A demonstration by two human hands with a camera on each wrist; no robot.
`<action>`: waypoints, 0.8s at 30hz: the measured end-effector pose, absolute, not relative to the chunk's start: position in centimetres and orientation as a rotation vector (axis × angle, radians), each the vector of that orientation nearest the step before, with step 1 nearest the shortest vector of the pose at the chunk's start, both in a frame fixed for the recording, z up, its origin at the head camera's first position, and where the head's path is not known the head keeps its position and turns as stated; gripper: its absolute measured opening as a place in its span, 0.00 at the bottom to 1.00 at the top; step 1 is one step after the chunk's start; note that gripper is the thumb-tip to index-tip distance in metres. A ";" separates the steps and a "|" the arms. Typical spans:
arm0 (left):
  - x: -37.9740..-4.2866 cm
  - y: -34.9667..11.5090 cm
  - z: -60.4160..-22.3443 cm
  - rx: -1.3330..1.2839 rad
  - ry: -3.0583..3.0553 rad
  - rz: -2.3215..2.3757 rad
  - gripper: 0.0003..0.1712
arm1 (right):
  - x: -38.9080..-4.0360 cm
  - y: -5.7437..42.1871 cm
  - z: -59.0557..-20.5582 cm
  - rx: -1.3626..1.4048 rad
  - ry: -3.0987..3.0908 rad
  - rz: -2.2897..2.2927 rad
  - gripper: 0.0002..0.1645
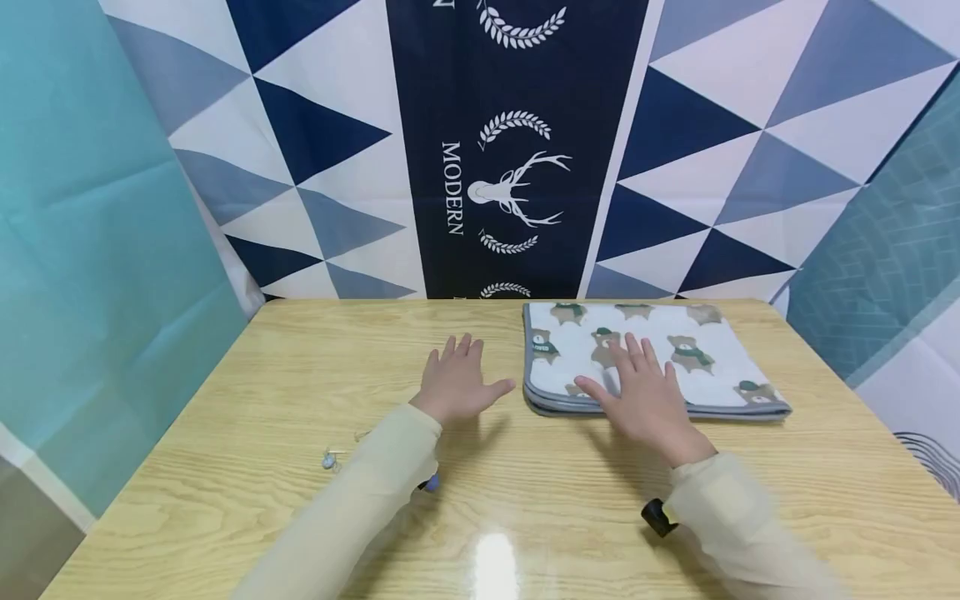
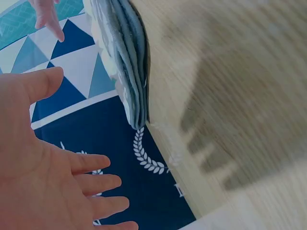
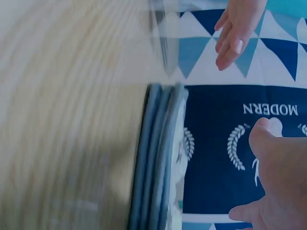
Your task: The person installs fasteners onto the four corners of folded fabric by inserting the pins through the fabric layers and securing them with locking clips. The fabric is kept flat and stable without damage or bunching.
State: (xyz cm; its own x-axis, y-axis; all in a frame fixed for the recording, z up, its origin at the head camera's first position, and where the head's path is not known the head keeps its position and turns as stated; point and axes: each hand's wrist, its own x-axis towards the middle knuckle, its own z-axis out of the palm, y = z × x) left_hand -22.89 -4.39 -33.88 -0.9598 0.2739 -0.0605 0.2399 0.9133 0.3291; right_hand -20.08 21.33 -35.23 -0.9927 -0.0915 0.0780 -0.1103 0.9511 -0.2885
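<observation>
A folded blanket [image 1: 645, 350], white with brown bears and a grey bound edge, lies at the back right of the table. My right hand [image 1: 651, 404] is held over its front edge with fingers spread and nothing in them. To the left of the blanket, my left hand [image 1: 459, 383] hovers above the wood, fingers straight and thumb pointing at the blanket's side. The stacked grey layers of the blanket [image 3: 160, 158] show in the right wrist view, with that hand off to one side. In the left wrist view the left palm [image 2: 43, 177] is bare.
The wooden table [image 1: 240, 500] backs onto a patterned curtain [image 1: 525, 150] with triangles and a deer print. A small trinket [image 1: 329, 460] with a bluish bead lies left of the left forearm. A dark wrist strap part [image 1: 658, 518] juts from the right cuff.
</observation>
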 end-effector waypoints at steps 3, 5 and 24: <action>-23.7 -3.8 -33.5 0.403 2.944 0.512 0.48 | -20.8 22.3 -35.0 0.160 -3.066 0.456 0.57; -24.4 -3.4 -33.3 0.410 2.937 0.523 0.47 | -21.4 23.0 -34.6 0.169 -3.086 0.451 0.57; -29.6 -1.4 -32.8 0.244 2.728 0.912 0.34 | -26.3 32.2 -30.0 0.084 -3.384 0.792 0.57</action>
State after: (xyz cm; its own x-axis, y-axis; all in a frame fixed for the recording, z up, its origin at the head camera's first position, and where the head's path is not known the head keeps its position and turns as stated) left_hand -29.61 -1.36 -32.79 -0.9536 0.2369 -0.1859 0.0774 0.7896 0.6087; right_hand -26.28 32.16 -29.96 -0.9434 -0.1208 -0.3088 0.0288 0.8980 -0.4391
